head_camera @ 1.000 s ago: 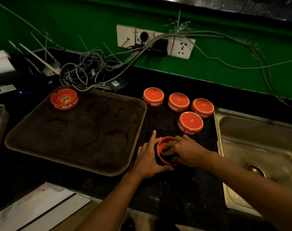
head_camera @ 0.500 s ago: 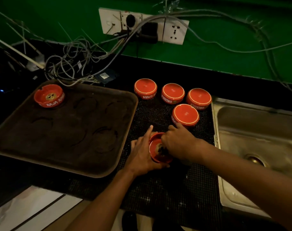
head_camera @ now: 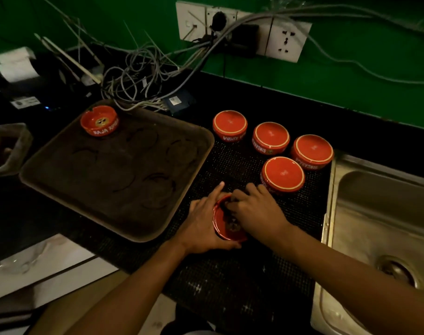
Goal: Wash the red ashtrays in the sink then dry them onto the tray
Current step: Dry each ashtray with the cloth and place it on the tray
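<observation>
A red ashtray [head_camera: 221,222] is tilted up on edge on the black mesh mat [head_camera: 242,286], just right of the brown tray [head_camera: 109,180]. My left hand [head_camera: 201,229] grips its left side and underside, index finger pointing out. My right hand [head_camera: 256,211] curls over its far rim with the fingertips inside the bowl; whether they hold anything else is hidden. One upright red ashtray [head_camera: 99,120] stands in the tray's far left corner. Several red ashtrays lie upside down on the mat, such as the far ashtray [head_camera: 229,124] and the near ashtray [head_camera: 283,174].
A steel sink [head_camera: 380,213] with a drain lies at the right. A tangle of cables [head_camera: 138,76] and wall sockets [head_camera: 242,30] sit behind the tray against the green wall. A small dark container [head_camera: 5,148] stands at the far left.
The ashtray between my hands has tipped further up onto its edge, and my right fingers have shifted inside the bowl. Both hands stay at the same spot on the mat.
</observation>
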